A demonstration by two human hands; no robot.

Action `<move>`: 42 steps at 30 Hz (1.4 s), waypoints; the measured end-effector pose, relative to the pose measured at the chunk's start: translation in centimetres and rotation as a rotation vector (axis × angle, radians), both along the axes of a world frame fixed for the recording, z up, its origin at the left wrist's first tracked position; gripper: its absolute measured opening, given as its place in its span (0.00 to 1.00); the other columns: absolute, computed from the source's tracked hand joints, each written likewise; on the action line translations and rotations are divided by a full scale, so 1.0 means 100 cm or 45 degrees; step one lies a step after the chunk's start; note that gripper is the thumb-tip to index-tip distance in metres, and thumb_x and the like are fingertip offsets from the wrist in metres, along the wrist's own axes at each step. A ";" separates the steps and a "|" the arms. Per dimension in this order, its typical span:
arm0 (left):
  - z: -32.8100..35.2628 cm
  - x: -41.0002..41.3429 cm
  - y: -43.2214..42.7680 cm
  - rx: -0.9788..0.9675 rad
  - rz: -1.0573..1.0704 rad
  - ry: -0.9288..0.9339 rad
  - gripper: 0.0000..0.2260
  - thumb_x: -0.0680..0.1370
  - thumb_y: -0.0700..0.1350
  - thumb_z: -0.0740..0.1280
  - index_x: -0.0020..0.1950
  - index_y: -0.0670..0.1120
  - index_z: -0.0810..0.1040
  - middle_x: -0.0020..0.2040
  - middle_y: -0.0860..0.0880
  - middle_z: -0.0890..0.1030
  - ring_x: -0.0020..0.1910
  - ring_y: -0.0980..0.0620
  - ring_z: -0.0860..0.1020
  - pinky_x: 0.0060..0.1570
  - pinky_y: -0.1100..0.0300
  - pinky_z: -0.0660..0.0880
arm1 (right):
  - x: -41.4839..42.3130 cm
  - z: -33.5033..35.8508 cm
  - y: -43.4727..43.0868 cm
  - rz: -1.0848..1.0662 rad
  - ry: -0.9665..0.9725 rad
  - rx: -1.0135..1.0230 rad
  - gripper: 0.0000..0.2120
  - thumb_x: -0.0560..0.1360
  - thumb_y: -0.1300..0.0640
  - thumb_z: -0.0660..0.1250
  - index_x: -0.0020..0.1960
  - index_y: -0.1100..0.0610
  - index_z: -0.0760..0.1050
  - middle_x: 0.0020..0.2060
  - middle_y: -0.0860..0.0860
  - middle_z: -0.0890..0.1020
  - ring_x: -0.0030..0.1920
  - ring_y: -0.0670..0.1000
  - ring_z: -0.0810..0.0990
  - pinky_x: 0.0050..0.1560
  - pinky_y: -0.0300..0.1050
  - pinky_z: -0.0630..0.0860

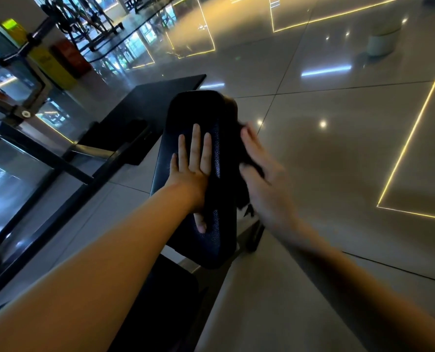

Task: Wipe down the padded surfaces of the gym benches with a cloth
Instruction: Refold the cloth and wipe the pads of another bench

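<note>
Glossy tiled gym floor [338, 148], yellow light strips reflecting in it. Black machine frame [58, 168] at 9 o'clock, pale round object [384, 39] at 1 o'clock, too blurred to name.

Bench pad [201, 110] sits dead centre, running from 6 toward 12. Left hand [193, 171] lies flat on the pad's top face, fingers straight and spread, holding nothing; looks like bracing.

Right hand [264, 184] is at 3 o'clock of the pad, against its right edge, with the dark cloth [241, 191] under it and touching the pad's side. Motion blur here: can't tell if the grip is clamped on the cloth or just pressing it with flat fingers.

Progress, my read: mid-wipe on this pad, side edge in hand. No wet streak or sheen difference shows, so I can't say which faces are done. A second dark pad [165, 301] at 6 o'clock is cut off by the left arm; no sign either way that it's wiped. Other benches: none in view, so the remainder is unknown.

Hidden: the pad's far right face, most of the cloth, the bench legs.
</note>
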State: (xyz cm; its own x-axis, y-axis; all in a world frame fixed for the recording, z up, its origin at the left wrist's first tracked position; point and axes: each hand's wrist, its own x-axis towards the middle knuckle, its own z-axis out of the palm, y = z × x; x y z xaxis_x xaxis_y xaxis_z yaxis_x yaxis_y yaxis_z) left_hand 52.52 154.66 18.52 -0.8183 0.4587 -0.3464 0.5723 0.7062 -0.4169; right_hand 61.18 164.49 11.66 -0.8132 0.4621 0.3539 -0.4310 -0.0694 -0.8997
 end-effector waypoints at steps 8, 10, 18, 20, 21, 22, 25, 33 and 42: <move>-0.003 -0.004 -0.002 -0.044 0.014 0.036 0.77 0.54 0.57 0.83 0.54 0.44 0.09 0.63 0.41 0.14 0.68 0.36 0.22 0.72 0.41 0.35 | -0.060 0.003 0.001 -0.228 -0.012 0.330 0.26 0.78 0.68 0.56 0.75 0.60 0.60 0.77 0.54 0.56 0.77 0.45 0.48 0.78 0.48 0.48; -0.004 -0.005 -0.003 -0.026 0.015 0.041 0.77 0.54 0.57 0.83 0.59 0.44 0.11 0.64 0.40 0.14 0.69 0.36 0.23 0.74 0.40 0.36 | -0.036 -0.029 -0.018 -0.190 0.000 0.381 0.25 0.79 0.69 0.56 0.75 0.62 0.59 0.77 0.55 0.55 0.78 0.50 0.49 0.77 0.52 0.49; -0.002 0.002 -0.004 0.036 -0.005 0.004 0.75 0.56 0.53 0.83 0.61 0.44 0.13 0.66 0.40 0.16 0.70 0.36 0.24 0.74 0.40 0.37 | 0.046 -0.074 -0.055 0.111 -0.068 0.203 0.26 0.77 0.70 0.56 0.74 0.59 0.62 0.78 0.47 0.55 0.77 0.49 0.52 0.76 0.54 0.53; -0.001 0.000 -0.003 0.024 -0.003 0.013 0.76 0.55 0.53 0.84 0.57 0.45 0.11 0.64 0.41 0.14 0.70 0.36 0.24 0.74 0.40 0.37 | 0.037 -0.039 -0.030 0.072 -0.073 0.035 0.25 0.78 0.70 0.55 0.74 0.58 0.59 0.76 0.48 0.58 0.76 0.44 0.55 0.75 0.46 0.56; 0.000 0.000 -0.002 0.018 -0.005 0.016 0.76 0.55 0.53 0.84 0.54 0.45 0.09 0.62 0.42 0.13 0.70 0.36 0.24 0.74 0.40 0.36 | 0.025 -0.018 -0.014 0.010 -0.045 -0.016 0.25 0.79 0.70 0.55 0.75 0.58 0.59 0.76 0.49 0.59 0.75 0.45 0.58 0.75 0.43 0.58; 0.001 0.000 -0.002 0.013 -0.005 0.016 0.76 0.54 0.53 0.84 0.51 0.46 0.08 0.60 0.43 0.13 0.70 0.37 0.23 0.73 0.41 0.36 | 0.009 0.001 0.002 -0.055 -0.016 -0.031 0.25 0.80 0.69 0.55 0.75 0.58 0.59 0.75 0.50 0.59 0.75 0.47 0.60 0.74 0.42 0.60; 0.001 0.002 -0.001 -0.009 -0.014 0.036 0.76 0.53 0.54 0.84 0.48 0.46 0.08 0.62 0.42 0.13 0.70 0.37 0.23 0.73 0.41 0.37 | -0.043 0.031 0.024 -0.181 -0.019 0.031 0.25 0.78 0.69 0.55 0.75 0.61 0.61 0.76 0.55 0.59 0.76 0.49 0.56 0.74 0.35 0.56; -0.004 -0.002 -0.003 0.028 0.018 0.022 0.77 0.53 0.55 0.83 0.62 0.44 0.13 0.67 0.41 0.16 0.70 0.37 0.24 0.74 0.41 0.37 | 0.005 -0.080 -0.067 -0.190 0.006 0.382 0.25 0.76 0.71 0.58 0.72 0.69 0.61 0.75 0.64 0.57 0.77 0.62 0.52 0.76 0.53 0.51; 0.000 0.003 -0.001 0.001 -0.001 0.018 0.76 0.53 0.54 0.84 0.54 0.45 0.10 0.66 0.40 0.16 0.70 0.36 0.24 0.75 0.40 0.39 | 0.062 -0.049 -0.052 0.019 -0.125 -0.258 0.25 0.77 0.67 0.57 0.71 0.50 0.65 0.71 0.34 0.63 0.73 0.38 0.59 0.73 0.36 0.58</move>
State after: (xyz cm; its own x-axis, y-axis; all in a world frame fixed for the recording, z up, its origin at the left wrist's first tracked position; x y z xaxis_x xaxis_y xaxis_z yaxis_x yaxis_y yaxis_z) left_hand 52.84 154.57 18.56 -0.8230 0.4594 -0.3341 0.5666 0.7063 -0.4244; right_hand 67.36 159.29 6.74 -0.8462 0.5036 0.1743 -0.3400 -0.2583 -0.9043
